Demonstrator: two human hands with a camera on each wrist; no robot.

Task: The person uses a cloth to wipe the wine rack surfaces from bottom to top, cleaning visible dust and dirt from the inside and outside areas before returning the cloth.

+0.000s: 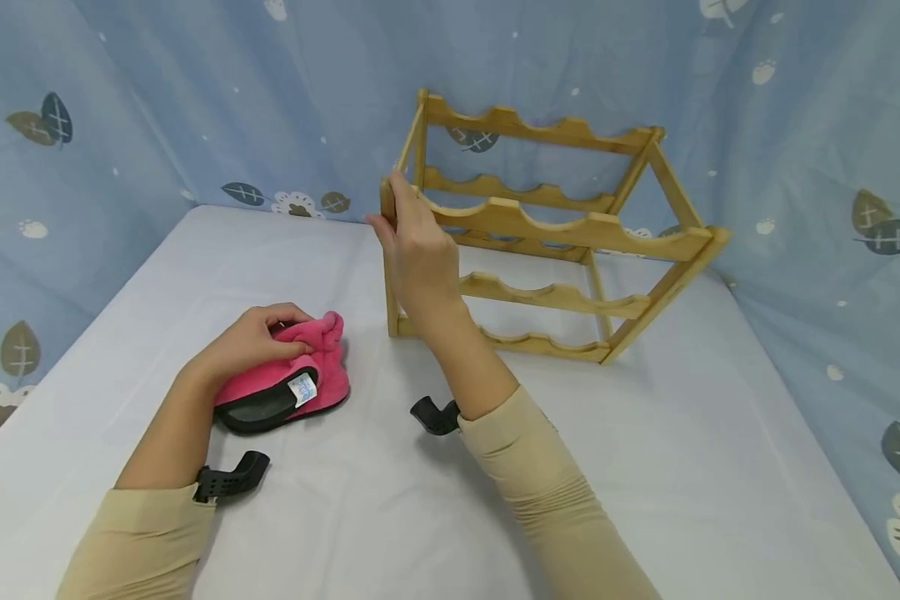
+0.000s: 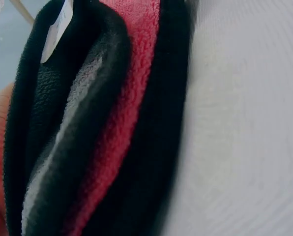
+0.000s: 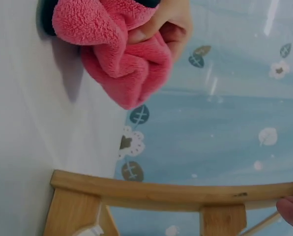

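My left hand [image 1: 247,343] grips a folded pink plush cloth [image 1: 333,382] with black edging at the left of the table. Thumb and fingers pinch its upper part, and a white label [image 1: 302,388] shows on its front. In the left wrist view the cloth's dark folds [image 2: 82,128] fill much of the picture. A wooden wine rack [image 1: 504,218] with scalloped rails stands to the right. At its upper left front corner, my right hand [image 1: 423,258] holds the end of the frame between thumb and fingers. The right wrist view shows that side bar [image 3: 171,195] with fingertips at its end.
A white-covered table [image 1: 390,500] lies under everything. Blue curtains [image 1: 307,92] with leaf and flower prints hang behind and on both sides. Black wrist mounts [image 1: 232,478] sit at the cuffs of the beige sleeves [image 1: 146,542].
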